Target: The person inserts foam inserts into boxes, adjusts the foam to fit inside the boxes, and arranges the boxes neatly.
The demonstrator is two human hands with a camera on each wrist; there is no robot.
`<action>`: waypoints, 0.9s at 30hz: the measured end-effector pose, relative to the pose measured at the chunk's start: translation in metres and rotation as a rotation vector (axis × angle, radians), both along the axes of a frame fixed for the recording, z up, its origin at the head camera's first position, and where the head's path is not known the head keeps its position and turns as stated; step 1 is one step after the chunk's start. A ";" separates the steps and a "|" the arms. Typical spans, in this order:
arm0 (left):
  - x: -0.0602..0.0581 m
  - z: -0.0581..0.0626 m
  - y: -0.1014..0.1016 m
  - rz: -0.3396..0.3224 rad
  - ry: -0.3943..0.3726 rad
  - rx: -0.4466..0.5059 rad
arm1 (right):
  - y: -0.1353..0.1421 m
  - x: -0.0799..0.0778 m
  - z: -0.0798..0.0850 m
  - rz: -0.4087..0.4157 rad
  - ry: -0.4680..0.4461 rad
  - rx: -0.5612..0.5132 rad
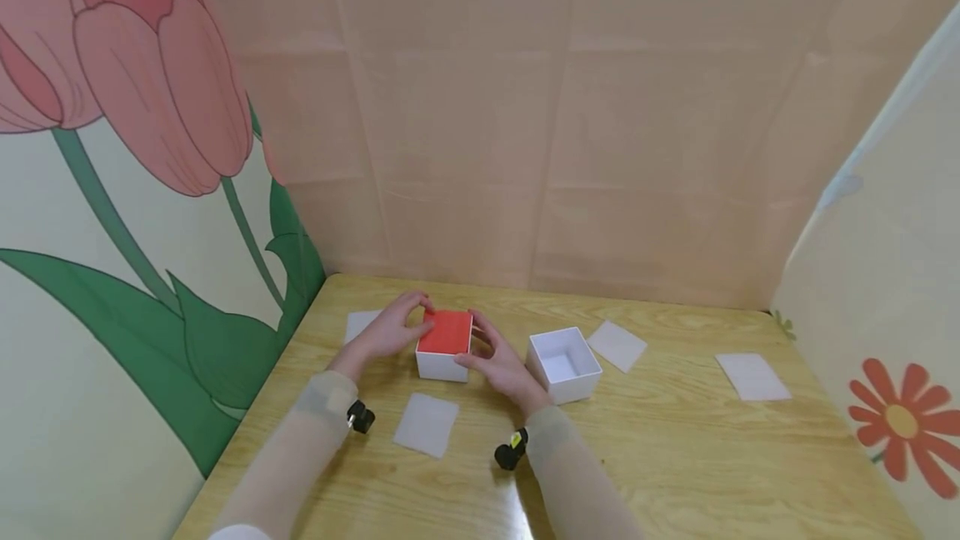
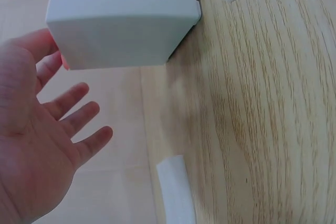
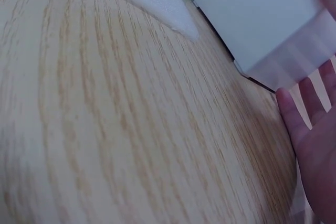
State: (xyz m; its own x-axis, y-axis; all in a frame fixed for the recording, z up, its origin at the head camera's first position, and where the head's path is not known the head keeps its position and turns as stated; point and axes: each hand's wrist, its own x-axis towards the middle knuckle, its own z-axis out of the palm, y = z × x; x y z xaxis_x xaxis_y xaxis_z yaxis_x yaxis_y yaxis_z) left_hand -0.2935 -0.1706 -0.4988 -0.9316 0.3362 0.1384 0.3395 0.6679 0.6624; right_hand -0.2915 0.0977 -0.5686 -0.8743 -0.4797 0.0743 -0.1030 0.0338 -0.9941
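A white square box (image 1: 442,367) stands at the left centre of the table, a flat red square (image 1: 448,332) filling its top inside the white rim. At its left my left hand (image 1: 386,332) has the thumb over the red square and a finger at the back corner. In the left wrist view the thumb and index finger of that hand meet the red edge; the other fingers (image 2: 73,127) extend free of the box. My right hand (image 1: 504,363) holds the box's right side, thumb at the front corner and fingers (image 3: 294,116) behind.
A second white box (image 1: 566,390), its top uncovered, stands just right of my right hand. Thin white foam sheets lie around: one in front (image 1: 426,425), one behind the second box (image 1: 617,346), one far right (image 1: 753,377), and one partly hidden behind my left hand (image 1: 360,325).
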 end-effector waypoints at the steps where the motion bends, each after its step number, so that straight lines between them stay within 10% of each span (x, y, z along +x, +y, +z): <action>1: 0.001 0.000 0.000 0.001 -0.003 0.000 | 0.000 0.000 0.000 -0.002 0.001 0.002; 17: 0.006 0.009 0.012 0.029 0.027 -0.139 | 0.005 0.001 0.001 0.024 -0.012 -0.004; 27: -0.010 0.017 0.045 -0.022 0.114 -0.272 | 0.013 -0.012 0.003 0.059 -0.003 0.006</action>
State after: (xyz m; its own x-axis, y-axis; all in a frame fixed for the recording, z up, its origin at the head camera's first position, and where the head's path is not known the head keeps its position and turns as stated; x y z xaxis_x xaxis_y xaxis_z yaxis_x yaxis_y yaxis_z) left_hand -0.3036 -0.1254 -0.4814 -0.9073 0.3951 0.1441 0.4178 0.8071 0.4171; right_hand -0.3031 0.1107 -0.5654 -0.8448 -0.5307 0.0685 -0.1017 0.0335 -0.9943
